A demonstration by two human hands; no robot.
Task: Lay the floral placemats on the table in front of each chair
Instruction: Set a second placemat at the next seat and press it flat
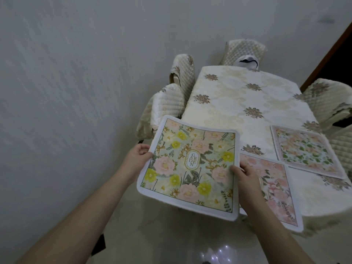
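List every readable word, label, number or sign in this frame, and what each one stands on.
"GARDEN": split into two vertical columns, "GAD" and "REN", inside a gold oval at the centre of the green-and-yellow floral placemat with white border held by both hands.

The two pink floral placemats on the table and the patterned cream tablecloth show no readable text.

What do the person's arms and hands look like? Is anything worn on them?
Both forearms are bare up to the frame's lower edge: no sleeves show. The left hand and the right hand wear no gloves, and no watch or bracelet is visible at the wrists. Rings are too small to tell.
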